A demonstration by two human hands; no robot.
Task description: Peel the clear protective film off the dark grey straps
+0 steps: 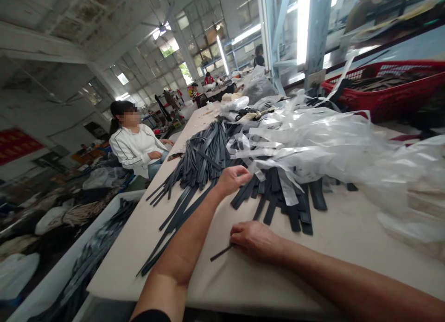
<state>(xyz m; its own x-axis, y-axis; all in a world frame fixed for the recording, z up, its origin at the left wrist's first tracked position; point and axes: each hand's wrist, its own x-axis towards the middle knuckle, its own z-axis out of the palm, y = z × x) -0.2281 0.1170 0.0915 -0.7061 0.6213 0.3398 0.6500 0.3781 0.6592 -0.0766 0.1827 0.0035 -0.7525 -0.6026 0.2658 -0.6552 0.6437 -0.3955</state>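
That lone camera sits on the worker's head, close above the long, flat cream-coloured table [120, 266], looking forward and down, with tall grid-paned glass windows [196, 20] far beyond.

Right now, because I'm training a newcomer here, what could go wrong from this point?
The loose dark strips lie crossed, so pulling one may drag others along. Some strip ends sit near the left edge of the table and might slip off toward the white bin. The translucent plastic lies over other strips close to the left hand and could snag.
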